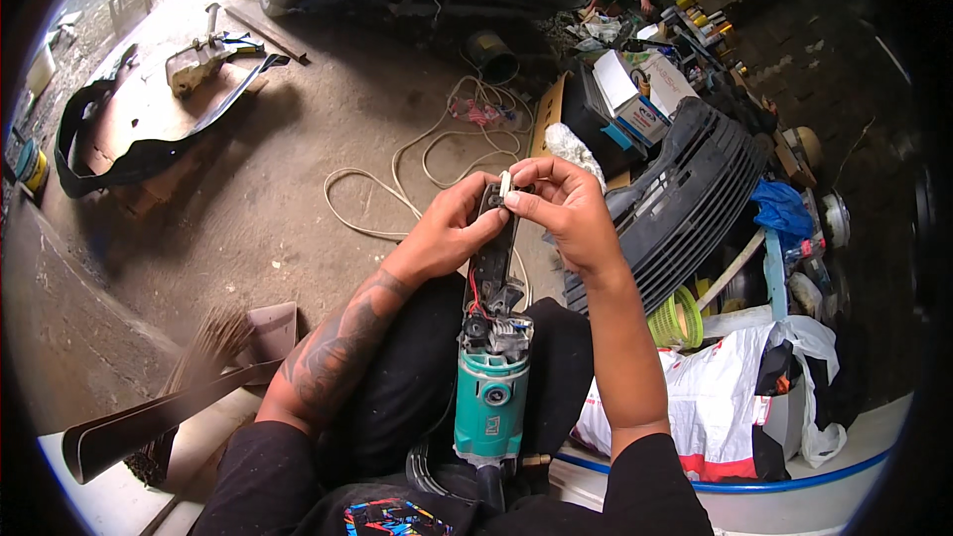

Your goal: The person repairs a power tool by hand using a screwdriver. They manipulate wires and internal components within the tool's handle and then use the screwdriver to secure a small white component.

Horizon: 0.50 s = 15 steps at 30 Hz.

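One cylindrical teal tool body [488,409]

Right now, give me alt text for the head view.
The right hand pinches a pale part at the far end of an opened green power tool; the left hand holds that end. A black slatted grille lies at right.

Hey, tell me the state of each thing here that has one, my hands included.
Green power tool: opened up, red wire exposed
Small white part: held at the far end of the tool; whether it is seated, unclear
Left hand: closed on the tool's far end
Right hand: pinching the white part
Pale cord: loosely looped on the floor
Black slatted grille: detached
Blue plastic bag: crumpled
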Available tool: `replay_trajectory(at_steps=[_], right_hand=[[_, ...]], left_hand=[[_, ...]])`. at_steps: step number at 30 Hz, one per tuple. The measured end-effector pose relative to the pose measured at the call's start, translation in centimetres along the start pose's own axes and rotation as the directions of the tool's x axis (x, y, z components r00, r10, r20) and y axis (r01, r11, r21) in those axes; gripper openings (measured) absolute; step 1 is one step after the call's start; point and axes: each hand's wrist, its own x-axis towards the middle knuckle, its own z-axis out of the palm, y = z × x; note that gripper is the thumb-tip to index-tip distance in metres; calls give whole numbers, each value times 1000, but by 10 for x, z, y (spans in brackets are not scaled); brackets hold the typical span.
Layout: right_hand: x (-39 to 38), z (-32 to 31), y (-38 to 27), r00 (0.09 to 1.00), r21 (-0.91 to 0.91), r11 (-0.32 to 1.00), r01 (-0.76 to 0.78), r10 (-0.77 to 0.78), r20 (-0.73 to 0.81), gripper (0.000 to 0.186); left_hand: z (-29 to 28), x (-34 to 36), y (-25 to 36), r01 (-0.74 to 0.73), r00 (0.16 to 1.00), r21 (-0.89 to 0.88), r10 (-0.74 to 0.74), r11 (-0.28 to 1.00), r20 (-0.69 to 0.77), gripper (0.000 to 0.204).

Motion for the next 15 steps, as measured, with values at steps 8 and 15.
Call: replay_trajectory(at_steps=[8, 15], right_hand=[[1, -1, -1, 1000, 40, 999, -20, 20, 0, 20], [-6, -7, 14, 989, 247, 958, -143, 150, -9, 23]], left_hand=[[-2, 0, 5, 145, 989, -135, -148, 980, -11, 24], [-1, 1, 1, 32, 999, 33, -31, 999, -33, 21]])
